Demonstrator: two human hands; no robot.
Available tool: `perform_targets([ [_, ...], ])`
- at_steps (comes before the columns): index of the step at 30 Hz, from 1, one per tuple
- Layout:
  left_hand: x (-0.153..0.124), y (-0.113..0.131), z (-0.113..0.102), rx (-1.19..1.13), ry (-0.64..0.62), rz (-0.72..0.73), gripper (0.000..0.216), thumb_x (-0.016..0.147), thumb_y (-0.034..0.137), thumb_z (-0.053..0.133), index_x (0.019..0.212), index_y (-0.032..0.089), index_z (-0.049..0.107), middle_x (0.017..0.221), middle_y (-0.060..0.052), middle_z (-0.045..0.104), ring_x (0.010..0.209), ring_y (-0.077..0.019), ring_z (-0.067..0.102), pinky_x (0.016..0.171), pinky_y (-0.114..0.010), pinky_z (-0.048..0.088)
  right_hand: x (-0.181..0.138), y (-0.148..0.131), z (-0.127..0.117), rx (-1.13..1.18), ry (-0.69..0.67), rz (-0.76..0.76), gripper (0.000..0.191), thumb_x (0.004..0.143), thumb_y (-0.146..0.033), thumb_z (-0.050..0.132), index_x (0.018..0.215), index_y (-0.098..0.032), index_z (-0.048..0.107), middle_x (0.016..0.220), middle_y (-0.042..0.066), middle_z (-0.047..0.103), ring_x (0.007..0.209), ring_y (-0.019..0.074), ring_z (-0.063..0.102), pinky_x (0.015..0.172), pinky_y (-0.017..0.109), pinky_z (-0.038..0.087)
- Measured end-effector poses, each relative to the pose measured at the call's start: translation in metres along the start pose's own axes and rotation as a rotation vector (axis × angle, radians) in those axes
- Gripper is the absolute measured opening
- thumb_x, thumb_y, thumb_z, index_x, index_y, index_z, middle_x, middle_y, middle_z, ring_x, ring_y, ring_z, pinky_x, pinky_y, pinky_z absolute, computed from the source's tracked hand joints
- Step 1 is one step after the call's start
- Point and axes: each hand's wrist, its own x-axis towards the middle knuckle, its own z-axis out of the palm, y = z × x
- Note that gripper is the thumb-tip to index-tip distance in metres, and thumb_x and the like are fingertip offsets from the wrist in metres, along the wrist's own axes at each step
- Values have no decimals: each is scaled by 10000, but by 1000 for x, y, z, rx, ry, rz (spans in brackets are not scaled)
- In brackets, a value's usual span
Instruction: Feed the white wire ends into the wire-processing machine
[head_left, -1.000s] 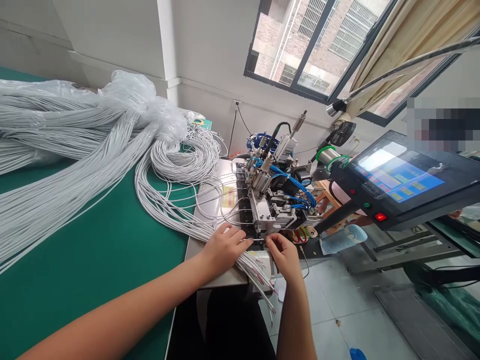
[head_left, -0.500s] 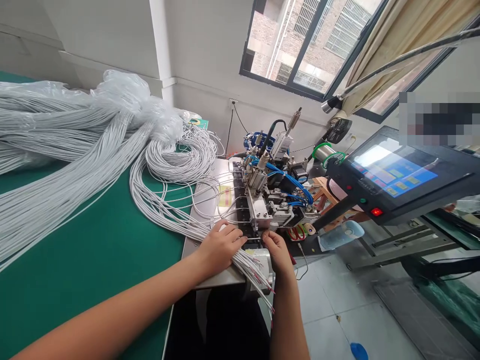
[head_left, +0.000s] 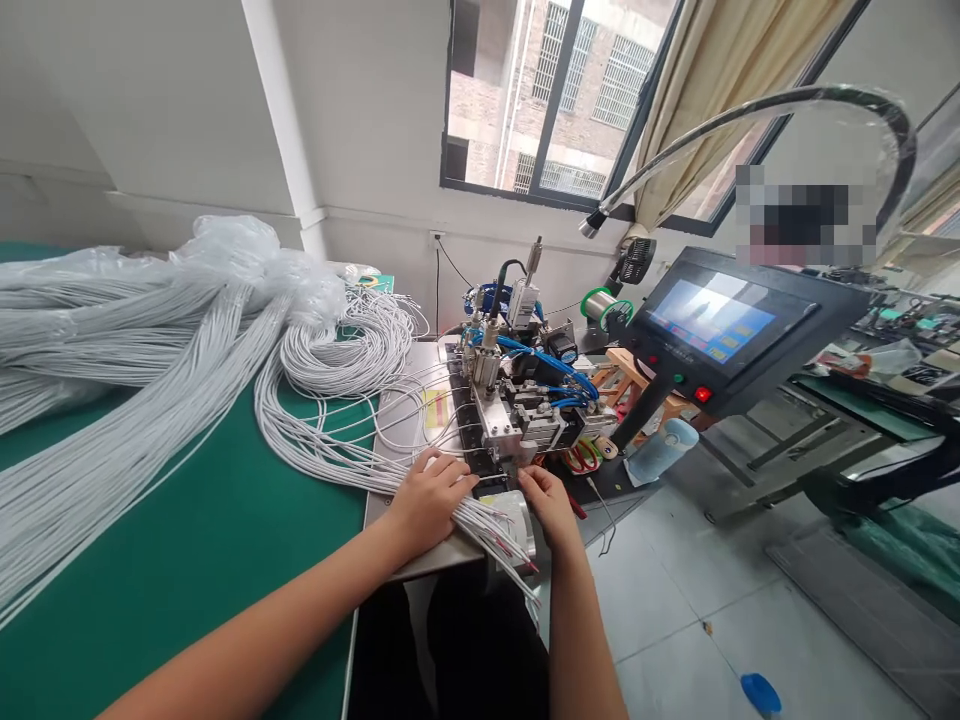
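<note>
My left hand [head_left: 427, 497] lies on a bundle of thin white cables [head_left: 330, 460] on the metal plate [head_left: 397, 420], fingers curled round the cables near their stripped ends. My right hand [head_left: 546, 503] is pinched on a cable end just in front of the small machine [head_left: 517, 400] with blue air hoses. The loose red-tipped wire ends [head_left: 510, 550] hang over the plate's front edge between my hands.
A large heap of white cables [head_left: 150, 330] in clear plastic covers the green table [head_left: 187, 560] at the left. A touchscreen panel [head_left: 712, 320] on an arm stands to the right. A solder spool [head_left: 600, 303], scissors [head_left: 581, 460] and a blue cap [head_left: 759, 692] on the floor are nearby.
The camera has tilted and swung, so the scene sits more level. Both hands stay at the machine's front; my right hand has drawn slightly down and closer to the left.
</note>
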Motion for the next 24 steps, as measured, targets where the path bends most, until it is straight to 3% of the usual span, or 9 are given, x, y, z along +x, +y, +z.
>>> perform_targets([
  [8, 1, 1, -4, 1, -14, -25, 443, 671, 65, 520, 1076, 194, 644, 1036, -72, 674, 969, -234, 593, 937, -427, 360, -40, -20, -17, -236, 157, -138, 381, 800, -538, 607, 734, -164, 644, 590, 4, 558, 550, 157, 493, 529, 265, 395],
  [24, 1, 3, -5, -4, 14, -26, 360, 775, 77, 512, 1075, 220, 652, 1039, -61, 682, 976, -222, 601, 924, -427, 354, -79, -55, -18, -421, 7, -261, 244, 895, -370, 544, 779, -198, 673, 726, 19, 651, 629, 170, 540, 575, 269, 394],
])
